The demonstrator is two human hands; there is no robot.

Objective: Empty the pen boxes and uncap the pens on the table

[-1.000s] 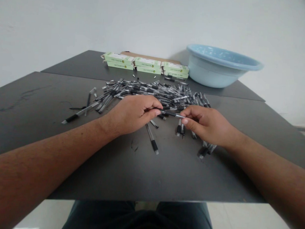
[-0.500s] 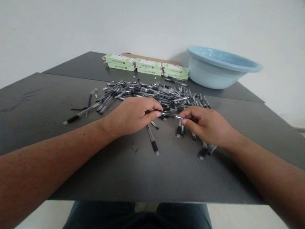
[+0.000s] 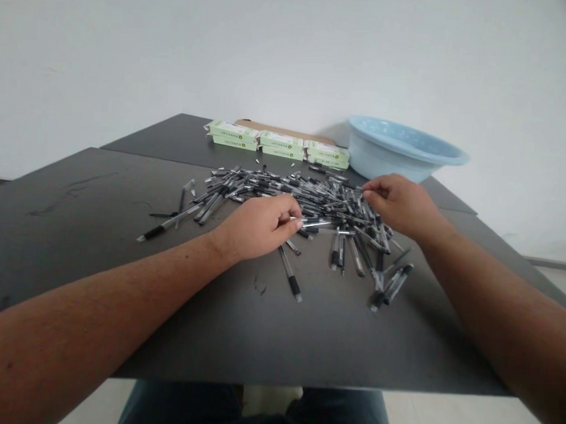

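The left hand (image 3: 262,227) is closed on a slim pen (image 3: 317,224), pinched between thumb and curled fingers at the near edge of the heap of pens (image 3: 286,188), its free end pointing toward the person's right. The right hand (image 3: 400,204) is at the right edge of the heap, thumb and forefinger drawn together over the pen ends there; whether anything is gripped between them cannot be told. The pens of the heap lie crossed and overlapping on the dark table (image 3: 260,341). One loose pen (image 3: 290,277) lies on the near side of the heap, a small cluster of pens (image 3: 396,284) at its near right, and another pen (image 3: 152,232) reaches out at its left. Beyond the heap are green boxes (image 3: 234,133) in stacks, with a blue basin (image 3: 396,151) behind the heap to the right. In judgement, the left hand does well to keep a light, steady pinch, with the pen's free end exposed and raised slightly off the heap. For the right hand, a fingertip pinch on a single piece, drawn outward along its own length, should disturb the crossed pens least; a sideways pull may drag neighbours or roll them away.
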